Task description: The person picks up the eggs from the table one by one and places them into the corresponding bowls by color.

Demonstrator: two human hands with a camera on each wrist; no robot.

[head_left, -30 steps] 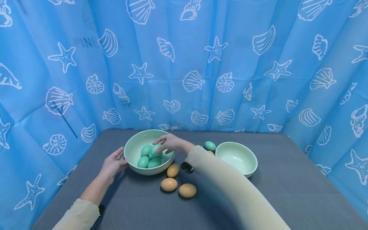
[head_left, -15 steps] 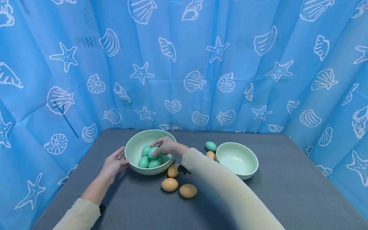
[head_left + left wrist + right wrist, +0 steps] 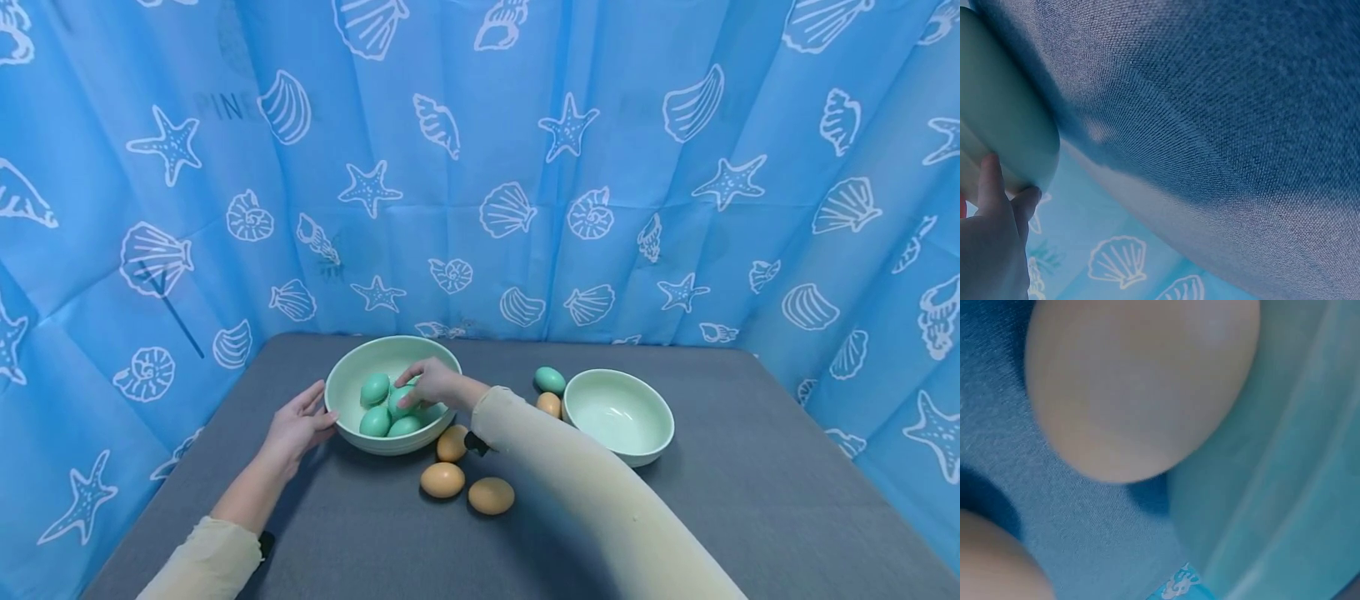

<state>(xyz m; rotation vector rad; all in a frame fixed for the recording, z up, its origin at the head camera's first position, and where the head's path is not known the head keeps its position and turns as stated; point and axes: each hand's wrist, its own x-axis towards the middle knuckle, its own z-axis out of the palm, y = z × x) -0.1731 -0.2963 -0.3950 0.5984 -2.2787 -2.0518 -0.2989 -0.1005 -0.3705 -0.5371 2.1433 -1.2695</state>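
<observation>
At the left of the head view, the large pale green bowl (image 3: 351,377) holds several green eggs (image 3: 375,422). My left hand (image 3: 295,427) touches the bowl's left side, its fingers extended along the outer wall and the thumb at the rim. The left wrist view shows fingers (image 3: 991,187) against that wall. My right hand (image 3: 437,383) reaches over the right rim, thumb and fingers around a green egg (image 3: 396,403) low among the others. This egg is partly hidden by the fingers. The right hand is out of sight in its wrist view.
Several brown eggs (image 3: 442,481) lie on the grey cloth near the bowl's front right. A smaller pale green bowl (image 3: 617,412) stands to the right, beside another brown egg (image 3: 549,405) and a green egg (image 3: 550,381). A blue shell-patterned curtain (image 3: 480,167) hangs behind the table.
My right hand has lowered a green egg in among the others in the large bowl. Another green egg there has shifted left. The left hand has stayed at the rim.
</observation>
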